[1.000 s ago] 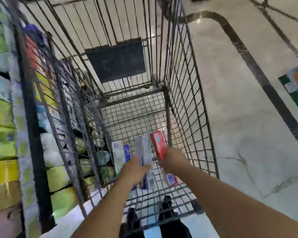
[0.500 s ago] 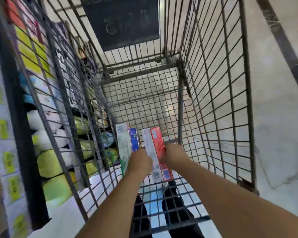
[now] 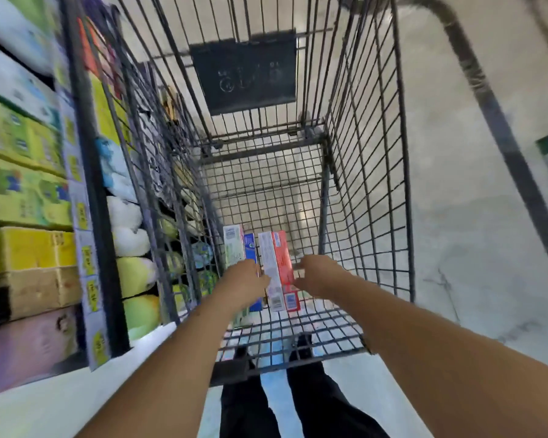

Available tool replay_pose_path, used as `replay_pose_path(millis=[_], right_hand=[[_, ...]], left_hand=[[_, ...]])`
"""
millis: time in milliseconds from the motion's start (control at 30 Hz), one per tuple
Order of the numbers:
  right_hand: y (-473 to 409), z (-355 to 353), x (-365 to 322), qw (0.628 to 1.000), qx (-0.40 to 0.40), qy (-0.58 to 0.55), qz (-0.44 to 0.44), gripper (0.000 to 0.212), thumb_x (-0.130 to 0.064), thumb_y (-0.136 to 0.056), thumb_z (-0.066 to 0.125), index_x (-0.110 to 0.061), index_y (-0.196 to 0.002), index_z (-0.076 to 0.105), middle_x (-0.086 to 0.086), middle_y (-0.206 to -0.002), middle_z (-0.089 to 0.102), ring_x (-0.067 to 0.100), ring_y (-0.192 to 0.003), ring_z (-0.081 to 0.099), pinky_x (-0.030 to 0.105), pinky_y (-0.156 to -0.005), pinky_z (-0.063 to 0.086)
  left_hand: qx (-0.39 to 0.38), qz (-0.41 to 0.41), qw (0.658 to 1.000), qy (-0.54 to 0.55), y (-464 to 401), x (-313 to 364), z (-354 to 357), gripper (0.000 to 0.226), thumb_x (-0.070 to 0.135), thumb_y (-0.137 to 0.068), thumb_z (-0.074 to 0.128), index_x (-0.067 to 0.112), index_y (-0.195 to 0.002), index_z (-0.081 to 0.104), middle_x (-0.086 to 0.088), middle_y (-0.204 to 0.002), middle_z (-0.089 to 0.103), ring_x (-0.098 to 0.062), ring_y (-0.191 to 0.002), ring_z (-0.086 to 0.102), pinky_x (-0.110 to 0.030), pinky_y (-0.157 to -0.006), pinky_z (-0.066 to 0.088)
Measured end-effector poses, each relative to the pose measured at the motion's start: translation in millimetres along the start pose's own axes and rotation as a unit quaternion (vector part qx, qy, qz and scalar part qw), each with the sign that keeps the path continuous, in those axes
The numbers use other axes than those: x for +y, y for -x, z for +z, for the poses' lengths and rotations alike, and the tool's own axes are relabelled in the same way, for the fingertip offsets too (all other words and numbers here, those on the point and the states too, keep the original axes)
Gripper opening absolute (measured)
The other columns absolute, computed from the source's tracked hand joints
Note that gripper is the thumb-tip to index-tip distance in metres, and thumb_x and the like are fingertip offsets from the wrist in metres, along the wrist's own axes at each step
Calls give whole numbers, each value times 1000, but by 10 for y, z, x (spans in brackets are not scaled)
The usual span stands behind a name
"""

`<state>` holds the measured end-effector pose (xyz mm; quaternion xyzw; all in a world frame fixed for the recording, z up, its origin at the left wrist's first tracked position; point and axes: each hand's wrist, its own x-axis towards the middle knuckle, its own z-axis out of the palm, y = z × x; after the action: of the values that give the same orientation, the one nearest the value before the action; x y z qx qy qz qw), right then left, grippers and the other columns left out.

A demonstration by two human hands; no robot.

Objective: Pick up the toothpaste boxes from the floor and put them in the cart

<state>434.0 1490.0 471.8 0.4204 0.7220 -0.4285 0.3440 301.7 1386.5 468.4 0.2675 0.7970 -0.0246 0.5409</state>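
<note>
1. Two bare forearms with no sleeves, watch or jewellery in view, ending in the left hand (image 3: 246, 284) and right hand (image 3: 318, 276)
2. Black trousers (image 3: 250, 409) on both legs
3. Dark shoes (image 3: 302, 343), blurred behind the wire mesh

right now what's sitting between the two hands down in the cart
In the head view, a white box and a red box lie side by side on the cart floor between the left hand and right hand.
</note>
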Motion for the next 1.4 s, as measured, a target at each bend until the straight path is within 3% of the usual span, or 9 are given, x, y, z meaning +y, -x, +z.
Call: replay_pose_path(millis=[100, 167, 233, 400, 533, 667, 1000, 1267, 1400], right_hand=[[417, -407, -161, 998, 24, 54, -23, 24, -31, -96, 60, -10, -106, 60, 5, -104, 62, 15, -82, 55, 25, -72, 45], [757, -678, -346, 993, 50, 100, -36, 27, -39, -96, 59, -13, -100, 57, 5, -105, 62, 18, -88, 57, 27, -77, 49], [1052, -875, -513, 982, 84, 157, -59, 48, -51, -95, 54, -9, -118, 56, 12, -122, 61, 25, -107, 60, 37, -93, 51], [1798, -1172, -822, 927, 204, 277, -146, 88, -76, -87, 36, -15, -151, 30, 13, -159, 26, 32, -146, 25, 51, -119, 23], [2248, -1267, -840, 915, 214, 304, -159, 101, -85, -79, 25, -21, -157, 11, 10, -164, 3, 31, -151, 2, 52, -120, 6], [2530, -1208, -769, 915, 219, 304, -151, 109, -90, -73, 21, -23, -158, 6, 8, -165, -3, 28, -152, -4, 51, -120, 2], [3123, -403, -1065, 903, 201, 354, -138, 118, -92, -62, 11, -23, -157, 4, 9, -165, 1, 32, -151, 2, 52, -120, 6], [3501, 542, -1713, 860, 169, 427, -221, 99, -83, -81, 27, -23, -157, 7, 7, -164, 10, 31, -150, 12, 52, -119, 10], [3688, 1050, -2213, 827, 144, 465, -280, 110, -89, -72, 16, -20, -157, 10, 9, -164, 14, 31, -149, 19, 50, -120, 19]], left_hand=[[4, 9, 1000, -14, 475, 125, -389, 32, 44, -100, 49, 14, -109, 56, -3, -100, 55, -20, -95, 45, -32, -83, 40], [17, 20, 998, -49, 933, 212, -703, 56, 50, -101, 43, 6, -135, 50, -13, -136, 53, -21, -108, 49, -33, -94, 41], [40, 29, 996, -79, 1361, 293, -938, 70, 55, -100, 40, 7, -151, 34, -13, -154, 38, -26, -130, 46, -33, -105, 38], [117, 36, 983, -138, 2156, 368, -1271, 94, 73, -89, 40, 9, -156, 21, -15, -161, 24, -32, -145, 30, -46, -117, 29], [161, 46, 969, -182, 2610, 367, -1303, 101, 79, -86, 34, 16, -158, 5, -13, -165, 6, -33, -152, 3, -54, -122, 11], [153, 69, 967, -194, 2931, 277, -1174, 104, 83, -84, 28, 16, -158, -2, -11, -165, -3, -32, -152, -9, -58, -121, 3], [141, 90, 971, -172, 3576, -451, -739, 111, 90, -77, 26, 16, -158, 6, -11, -165, 5, -34, -152, 0, -60, -120, 10], [169, 69, 978, -102, 4160, -1490, -382, 108, 88, -79, 30, 18, -158, 11, -13, -165, 11, -32, -150, 16, -51, -117, 26], [206, 12, 977, -50, 4459, -2279, -214, 106, 86, -81, 31, 12, -156, 16, -14, -161, 24, -34, -144, 30, -47, -111, 35]])
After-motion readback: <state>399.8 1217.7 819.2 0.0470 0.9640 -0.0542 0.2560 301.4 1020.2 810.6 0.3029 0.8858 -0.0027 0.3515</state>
